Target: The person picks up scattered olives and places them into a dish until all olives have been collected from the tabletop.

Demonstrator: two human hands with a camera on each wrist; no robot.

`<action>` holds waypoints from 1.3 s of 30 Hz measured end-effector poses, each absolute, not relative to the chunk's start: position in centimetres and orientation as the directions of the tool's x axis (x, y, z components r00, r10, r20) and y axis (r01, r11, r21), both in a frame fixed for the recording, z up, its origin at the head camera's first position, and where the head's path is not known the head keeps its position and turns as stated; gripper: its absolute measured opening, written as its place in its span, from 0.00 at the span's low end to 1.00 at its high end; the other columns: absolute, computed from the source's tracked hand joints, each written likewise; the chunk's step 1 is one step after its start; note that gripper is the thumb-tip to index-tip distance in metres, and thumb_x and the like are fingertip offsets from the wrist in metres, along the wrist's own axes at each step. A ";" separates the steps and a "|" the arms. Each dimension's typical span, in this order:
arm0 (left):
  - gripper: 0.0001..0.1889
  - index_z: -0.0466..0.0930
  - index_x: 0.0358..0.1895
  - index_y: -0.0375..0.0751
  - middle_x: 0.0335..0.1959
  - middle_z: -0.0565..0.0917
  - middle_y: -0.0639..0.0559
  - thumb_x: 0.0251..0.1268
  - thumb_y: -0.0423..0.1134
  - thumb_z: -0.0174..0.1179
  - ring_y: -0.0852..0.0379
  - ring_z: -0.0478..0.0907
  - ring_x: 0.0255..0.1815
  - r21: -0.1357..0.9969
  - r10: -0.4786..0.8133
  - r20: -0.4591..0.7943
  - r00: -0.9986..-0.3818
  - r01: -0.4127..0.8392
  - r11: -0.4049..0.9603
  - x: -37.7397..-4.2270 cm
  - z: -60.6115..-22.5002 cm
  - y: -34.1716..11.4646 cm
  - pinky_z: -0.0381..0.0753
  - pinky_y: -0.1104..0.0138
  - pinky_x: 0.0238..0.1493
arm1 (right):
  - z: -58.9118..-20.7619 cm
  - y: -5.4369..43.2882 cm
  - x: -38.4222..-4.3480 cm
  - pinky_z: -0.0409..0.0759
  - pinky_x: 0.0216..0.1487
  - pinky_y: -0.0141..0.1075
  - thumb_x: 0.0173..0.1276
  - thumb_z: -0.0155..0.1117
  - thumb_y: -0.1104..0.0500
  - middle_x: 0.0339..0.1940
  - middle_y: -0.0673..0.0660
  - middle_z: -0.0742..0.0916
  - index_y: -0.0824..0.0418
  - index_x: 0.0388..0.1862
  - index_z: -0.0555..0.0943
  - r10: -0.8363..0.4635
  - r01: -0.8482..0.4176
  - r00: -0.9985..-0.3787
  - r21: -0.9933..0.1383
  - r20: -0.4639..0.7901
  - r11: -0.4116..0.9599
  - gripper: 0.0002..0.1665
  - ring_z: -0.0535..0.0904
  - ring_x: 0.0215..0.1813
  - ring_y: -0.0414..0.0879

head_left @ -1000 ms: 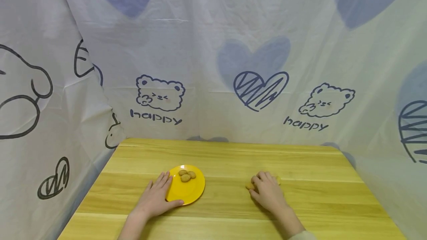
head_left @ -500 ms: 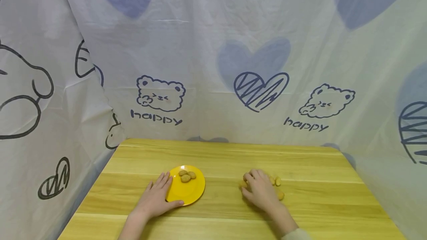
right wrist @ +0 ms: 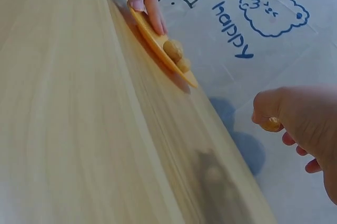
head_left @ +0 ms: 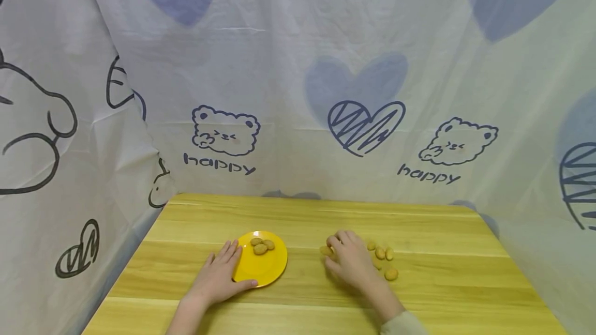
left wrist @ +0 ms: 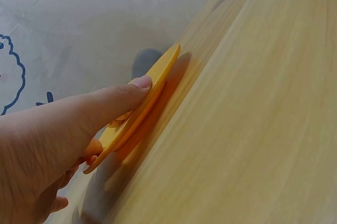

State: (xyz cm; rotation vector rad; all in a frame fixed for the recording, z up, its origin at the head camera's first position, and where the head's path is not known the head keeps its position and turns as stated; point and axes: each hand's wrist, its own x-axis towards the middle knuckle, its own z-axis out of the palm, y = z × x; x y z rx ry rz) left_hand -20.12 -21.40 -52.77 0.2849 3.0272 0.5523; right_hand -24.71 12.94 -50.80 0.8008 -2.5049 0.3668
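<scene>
In the head view a yellow plate (head_left: 269,270) lies left of the table's middle, bearing 3 peanuts in the shell (head_left: 260,248) near its far side. My left hand (head_left: 215,277) rests over the plate's left rim, fingers spread and straight, with the thumb (left wrist: 138,84) along the near edge. My right hand (head_left: 351,261), raised over the table, pinches one peanut (right wrist: 271,124) between thumb and fingertips. Part of this peanut is hidden by the hand. Several loose peanuts (head_left: 391,274) lie on the wood just right of the right hand.
The light wooden table (head_left: 298,309) meets a white cloth backdrop (head_left: 288,81) with blue hearts and bear drawings at its far edge. A similar cloth (head_left: 42,169) hangs on the left. The right hand's shadow (right wrist: 213,182) falls on the tabletop.
My right hand has moved left with the peanut, away from the loose peanuts, which now show more fully. The left hand and the plate stay in place.
</scene>
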 end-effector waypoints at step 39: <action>0.57 0.59 0.74 0.36 0.78 0.55 0.41 0.50 0.79 0.53 0.42 0.49 0.80 0.351 0.191 -0.012 -0.982 0.175 0.920 -20.1 -52.5 -21.3 0.49 0.37 0.76 | -48.5 4.2 -25.1 0.76 0.49 0.40 0.58 0.72 0.47 0.38 0.48 0.79 0.52 0.37 0.79 -0.590 -0.720 -0.603 -0.048 0.537 0.692 0.14 0.74 0.45 0.46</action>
